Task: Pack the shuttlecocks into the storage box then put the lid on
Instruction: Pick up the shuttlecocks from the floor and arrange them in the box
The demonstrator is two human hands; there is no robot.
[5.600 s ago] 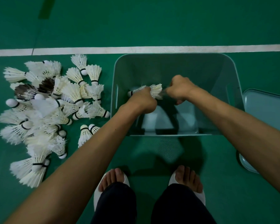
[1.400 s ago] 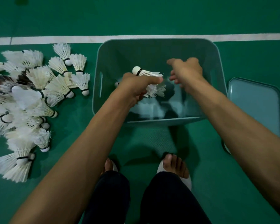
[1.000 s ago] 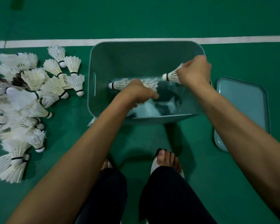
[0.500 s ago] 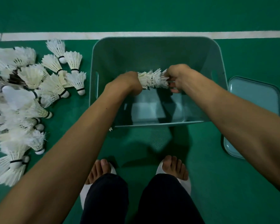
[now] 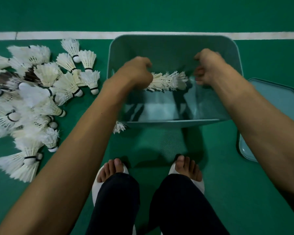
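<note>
Gripping the cork end of a nested row of white feather shuttlecocks (image 5: 168, 80), the left hand (image 5: 134, 73) holds it in the air over the open teal plastic storage box (image 5: 173, 37), fingers wrapped round it and knuckles up. The row's long axis runs level from that hand straight across toward the right hand (image 5: 209, 68), flared skirt end leading. The right hand sits just off that skirt end with a narrow gap between. Its fingers are curled and nothing shows in them, but blur keeps me from saying whether it is closed empty or pinching something.

The left hand alone has the row, so I judge the coming move to be lowering it straight down from that hand, with the axis kept along the box's length so it lies flat.

Outward of the left hand, on the green court floor (image 5: 159, 14), lies the loose heap of white feather shuttlecocks (image 5: 41, 92) — most of the job remains. The pale teal rounded-rectangle plastic lid (image 5: 278, 107) lies flat outward of the right forearm, off the box.

Half a second ago the right hand touched the skirt end; it has since drawn away outward. A second ago it carried a single shuttlecock, which it no longer shows.
</note>
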